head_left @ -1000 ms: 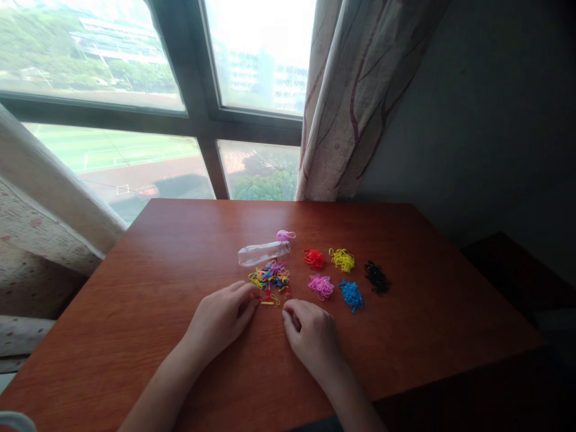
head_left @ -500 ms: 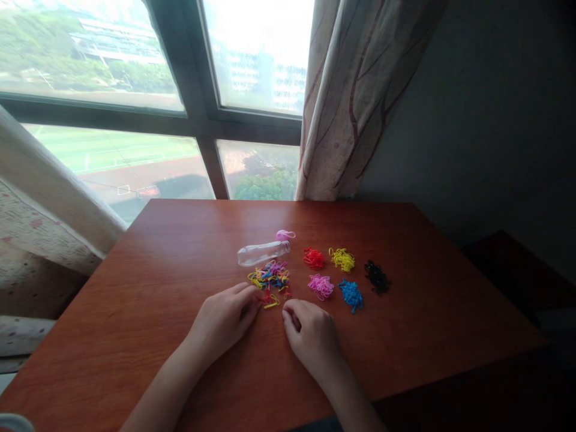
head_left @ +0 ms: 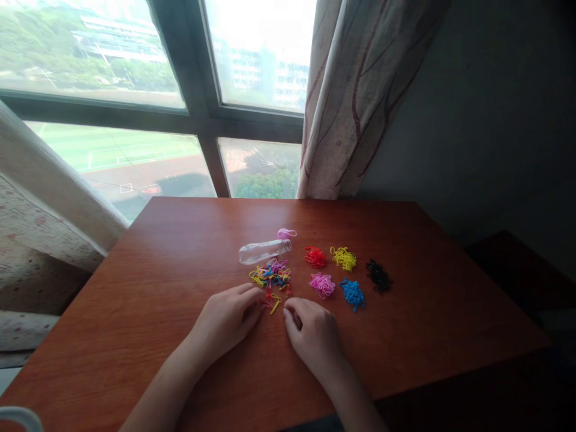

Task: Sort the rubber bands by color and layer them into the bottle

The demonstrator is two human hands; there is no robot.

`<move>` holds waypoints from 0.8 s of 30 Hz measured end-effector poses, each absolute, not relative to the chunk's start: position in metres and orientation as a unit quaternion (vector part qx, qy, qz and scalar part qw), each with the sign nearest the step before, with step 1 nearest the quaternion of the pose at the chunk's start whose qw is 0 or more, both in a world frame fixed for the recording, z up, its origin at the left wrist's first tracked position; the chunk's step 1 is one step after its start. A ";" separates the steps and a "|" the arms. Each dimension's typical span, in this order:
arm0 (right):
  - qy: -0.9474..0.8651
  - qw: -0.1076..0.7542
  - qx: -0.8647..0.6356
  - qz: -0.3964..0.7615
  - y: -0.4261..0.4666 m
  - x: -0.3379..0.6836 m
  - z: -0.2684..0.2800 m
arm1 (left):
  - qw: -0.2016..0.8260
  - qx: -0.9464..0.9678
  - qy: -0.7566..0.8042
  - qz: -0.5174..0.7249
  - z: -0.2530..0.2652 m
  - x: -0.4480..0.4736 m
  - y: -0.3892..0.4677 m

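Small rubber bands lie in a mixed-colour pile point(head_left: 271, 273), with a few red and yellow bands point(head_left: 275, 303) loose at its near side. My left hand point(head_left: 234, 312) rests on the table at the left of these loose bands, its fingers closed together at a red band. Across from it, my right hand point(head_left: 311, 327) has curled fingers, thumb against forefinger; whatever is between them is hidden. Right of the pile lie sorted heaps: red bands point(head_left: 315, 257), yellow bands point(head_left: 344, 258), pink bands point(head_left: 322, 285), blue bands point(head_left: 352, 294) and black bands point(head_left: 378, 276).
A clear plastic bottle point(head_left: 264, 251) lies on its side behind the mixed pile, and a pink cap with a loop point(head_left: 286, 233) sits behind its neck. The wooden table point(head_left: 189, 240) ends at a window with curtains point(head_left: 346, 102). A pale curved rim point(head_left: 20, 415) shows at lower left.
The loose yellow band between my hands has turned to a steeper slant. My hands stay almost in place; the whole view has shifted slightly.
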State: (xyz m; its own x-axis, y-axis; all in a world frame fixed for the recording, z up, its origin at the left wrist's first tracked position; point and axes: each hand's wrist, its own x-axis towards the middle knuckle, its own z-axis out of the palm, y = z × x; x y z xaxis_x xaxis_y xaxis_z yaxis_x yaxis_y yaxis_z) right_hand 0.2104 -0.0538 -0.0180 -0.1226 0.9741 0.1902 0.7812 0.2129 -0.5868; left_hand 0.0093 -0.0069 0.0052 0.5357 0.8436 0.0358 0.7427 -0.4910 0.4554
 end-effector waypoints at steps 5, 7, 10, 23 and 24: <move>-0.729 0.277 -0.600 0.180 -0.053 0.211 -0.018 | 0.201 0.858 0.456 0.125 0.006 0.010 -0.008; -0.728 0.278 -0.600 0.181 -0.053 0.211 -0.018 | 0.199 0.857 0.457 0.127 0.005 0.011 -0.008; -0.727 0.281 -0.599 0.183 -0.053 0.211 -0.018 | 0.202 0.856 0.457 0.131 0.004 0.012 -0.008; -0.732 0.272 -0.599 0.176 -0.054 0.211 -0.018 | 0.221 0.842 0.471 0.143 0.006 0.014 -0.008; -0.732 0.272 -0.599 0.176 -0.054 0.211 -0.018 | 0.219 0.839 0.475 0.149 0.005 0.013 -0.008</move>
State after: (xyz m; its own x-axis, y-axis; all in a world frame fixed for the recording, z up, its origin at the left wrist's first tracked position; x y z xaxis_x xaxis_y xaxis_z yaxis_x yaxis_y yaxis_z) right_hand 0.2109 -0.0538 -0.0179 -0.1341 0.9732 0.1867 0.7819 0.2196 -0.5834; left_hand 0.0129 -0.0079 0.0054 0.5035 0.8629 0.0428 0.7324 -0.4525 0.5088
